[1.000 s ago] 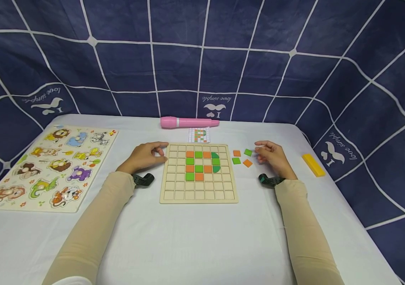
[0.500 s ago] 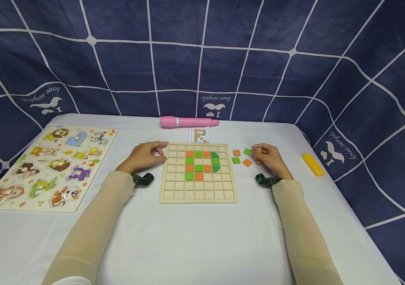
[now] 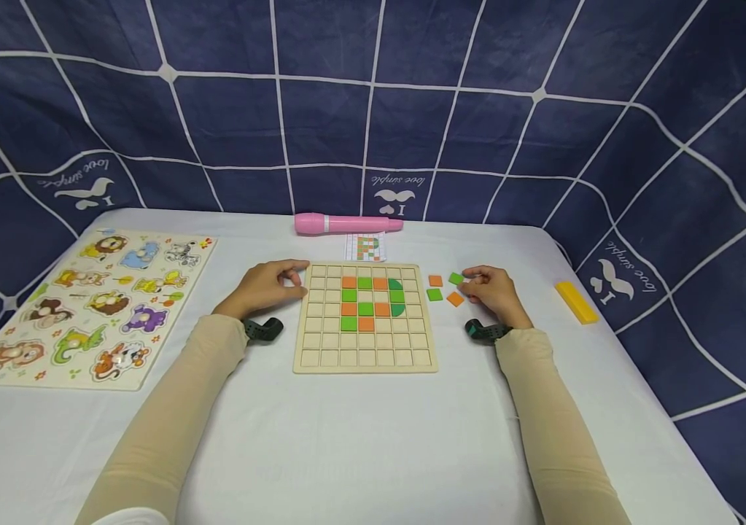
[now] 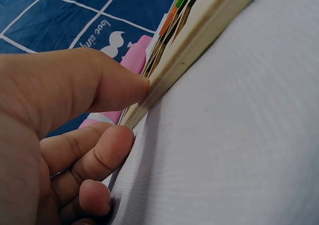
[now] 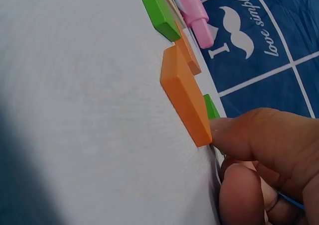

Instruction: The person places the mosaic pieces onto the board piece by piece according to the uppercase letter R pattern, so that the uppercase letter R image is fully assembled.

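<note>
In the head view, a wooden grid board point(image 3: 367, 357) lies on the table, with green and orange pieces point(image 3: 366, 283) set in its cells. My left hand point(image 3: 266, 286) rests at its left side, thumb against the edge and a longer finger reaching to the far corner. To the right of the board, my right hand point(image 3: 494, 293) has thumb and forefinger around the near corner of a green square tile point(image 3: 455, 278). The right wrist view shows the thumb partly covering this green tile point(image 5: 211, 105). An orange tile point(image 5: 187, 103) lies just beside the thumb.
Another orange tile point(image 3: 435, 281) and a green one point(image 3: 434, 294) lie by the board. Behind it are a pattern card point(image 3: 366, 248) and a pink microphone-shaped object point(image 3: 349, 224). An animal puzzle board point(image 3: 84, 313) is at left, a yellow block point(image 3: 577, 302) at right.
My right hand has moved left to the green tile, its fingertips closing in on the tile's right corner. The left hand and the board have stayed in place.
</note>
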A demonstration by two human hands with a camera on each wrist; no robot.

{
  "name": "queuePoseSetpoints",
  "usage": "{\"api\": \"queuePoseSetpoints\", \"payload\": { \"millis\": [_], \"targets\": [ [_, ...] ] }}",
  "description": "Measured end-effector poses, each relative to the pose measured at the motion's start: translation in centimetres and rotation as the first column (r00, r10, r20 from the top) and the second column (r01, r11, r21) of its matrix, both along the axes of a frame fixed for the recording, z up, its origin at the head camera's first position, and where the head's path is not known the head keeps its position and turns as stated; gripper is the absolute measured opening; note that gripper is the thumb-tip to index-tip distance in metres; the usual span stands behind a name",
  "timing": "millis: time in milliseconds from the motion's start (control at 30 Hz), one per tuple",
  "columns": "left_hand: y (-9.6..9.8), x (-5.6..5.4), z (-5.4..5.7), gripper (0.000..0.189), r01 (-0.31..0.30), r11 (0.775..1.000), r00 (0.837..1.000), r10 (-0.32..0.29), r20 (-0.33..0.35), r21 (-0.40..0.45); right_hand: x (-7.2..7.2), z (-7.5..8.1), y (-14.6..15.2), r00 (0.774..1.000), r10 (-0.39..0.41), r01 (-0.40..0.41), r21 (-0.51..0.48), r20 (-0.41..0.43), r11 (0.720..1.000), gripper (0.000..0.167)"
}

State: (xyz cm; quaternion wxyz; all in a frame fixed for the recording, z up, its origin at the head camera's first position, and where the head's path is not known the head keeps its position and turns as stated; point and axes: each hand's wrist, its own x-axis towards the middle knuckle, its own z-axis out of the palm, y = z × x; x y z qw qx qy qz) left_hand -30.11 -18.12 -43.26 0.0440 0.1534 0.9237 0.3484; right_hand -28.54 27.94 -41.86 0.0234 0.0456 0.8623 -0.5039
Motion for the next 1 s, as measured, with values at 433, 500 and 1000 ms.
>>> {"api": "queuePoseSetpoints", "payload": {
  "millis": [433, 500, 1000],
  "targets": [
    [0.0, -0.1, -0.3, 0.064, 0.002, 1.000, 1.000, -0.002, -0.009, 0.005, 0.1, -0.2, -0.3, 0.999, -0.037, 0.037, 0.007, -0.008, 0.999, 0.039],
    [-0.1, -0.2, -0.3, 0.064, 0.007, 1.000, 1.000, -0.007, -0.012, 0.005, 0.1, -0.1, -0.2, 0.999, -0.034, 0.034, -0.011, -0.002, 0.999, 0.039],
    [0.0, 0.1, 0.0, 0.064, 0.002, 1.000, 1.000, -0.002, -0.017, 0.004, 0.3, 1.8, -1.0, 0.994, 0.110, -0.107, -0.119, 0.012, 0.987, 0.042]
  ]
}}
